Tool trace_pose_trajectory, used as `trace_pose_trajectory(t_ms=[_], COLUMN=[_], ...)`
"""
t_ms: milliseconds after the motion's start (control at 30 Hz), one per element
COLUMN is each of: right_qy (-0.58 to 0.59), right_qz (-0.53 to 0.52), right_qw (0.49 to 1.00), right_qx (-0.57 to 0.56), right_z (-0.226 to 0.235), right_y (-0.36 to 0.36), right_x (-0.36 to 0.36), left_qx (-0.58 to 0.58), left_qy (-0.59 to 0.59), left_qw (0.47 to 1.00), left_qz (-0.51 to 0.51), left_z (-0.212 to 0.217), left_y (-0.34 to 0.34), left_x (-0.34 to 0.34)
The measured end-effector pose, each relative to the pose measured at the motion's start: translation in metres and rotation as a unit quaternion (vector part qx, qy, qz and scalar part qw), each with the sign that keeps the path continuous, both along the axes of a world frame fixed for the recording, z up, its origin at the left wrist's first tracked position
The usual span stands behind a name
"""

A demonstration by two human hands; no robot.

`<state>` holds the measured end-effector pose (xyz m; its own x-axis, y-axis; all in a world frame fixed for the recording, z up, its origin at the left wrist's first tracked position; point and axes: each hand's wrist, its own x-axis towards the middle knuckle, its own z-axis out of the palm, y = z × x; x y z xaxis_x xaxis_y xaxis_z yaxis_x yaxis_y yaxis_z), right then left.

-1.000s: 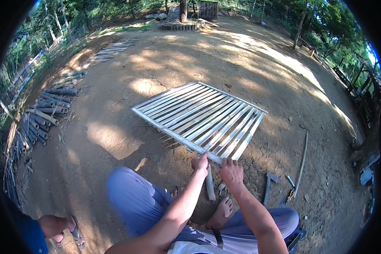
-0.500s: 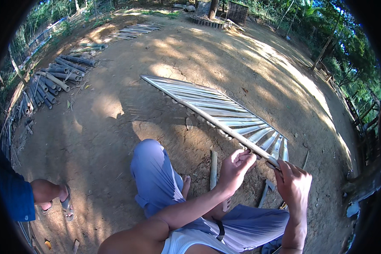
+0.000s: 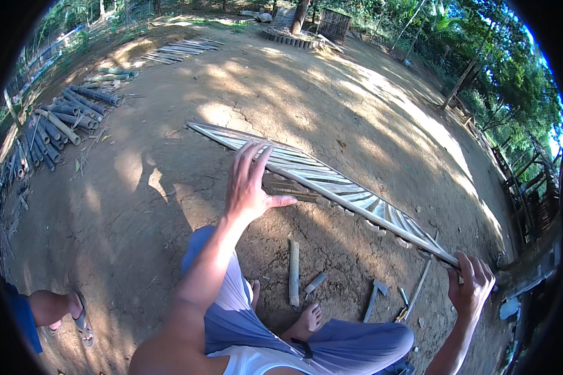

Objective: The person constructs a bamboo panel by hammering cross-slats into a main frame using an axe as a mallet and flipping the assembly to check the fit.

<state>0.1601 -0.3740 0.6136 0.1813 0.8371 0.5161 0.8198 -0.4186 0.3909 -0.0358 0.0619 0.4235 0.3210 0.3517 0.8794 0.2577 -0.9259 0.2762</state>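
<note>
A slatted bamboo panel (image 3: 350, 194) stretches slantwise in front of me, tilted, its near rail lifted off the dirt. At its right end my right hand (image 3: 473, 284) has its fingers wrapped round the corner. My left hand (image 3: 247, 184) lies against the rail toward the far left end, fingers stretched over it and thumb spread away. Below the panel, by my bare feet, are a split bamboo piece (image 3: 294, 272) and a shorter bamboo piece (image 3: 315, 283). A hatchet-like tool (image 3: 374, 299) and a thin strip (image 3: 419, 287) lie closer to my right knee.
Cut bamboo poles (image 3: 69, 115) are piled at the left. Farther back, several bamboo strips (image 3: 181, 50) lie on the ground. Another person's sandalled foot (image 3: 83, 317) is at the lower left. A tree trunk (image 3: 299, 17) stands far off inside a low ring border.
My left hand has gone from near the right end to farther left along the rail. My right hand has moved right and down. The panel now slants with its right end nearer me.
</note>
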Motion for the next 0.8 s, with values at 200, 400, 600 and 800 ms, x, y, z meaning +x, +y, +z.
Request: trace_pose_trajectory(t_ms=[200,400,600,800], right_qy=[-0.023,0.065,0.101,0.166], right_qz=[0.021,-0.115,-0.139,-0.068], right_qw=[0.999,0.991,0.975,0.972], right_qx=[0.022,0.021,0.139,0.149], right_z=[-0.021,-0.051,-0.020,0.039], right_y=[-0.025,-0.048,-0.115,-0.161], right_x=[0.007,0.025,0.061,0.147], left_qx=[0.090,0.246,0.339,0.430], left_qy=[0.093,0.078,0.105,0.049], left_qw=[0.988,0.959,0.925,0.897], left_qz=[-0.086,-0.121,-0.134,-0.089], left_z=[-0.045,0.005,0.140,0.256], left_y=[0.048,0.065,0.016,-0.035], left_x=[0.029,0.083,0.131,0.088])
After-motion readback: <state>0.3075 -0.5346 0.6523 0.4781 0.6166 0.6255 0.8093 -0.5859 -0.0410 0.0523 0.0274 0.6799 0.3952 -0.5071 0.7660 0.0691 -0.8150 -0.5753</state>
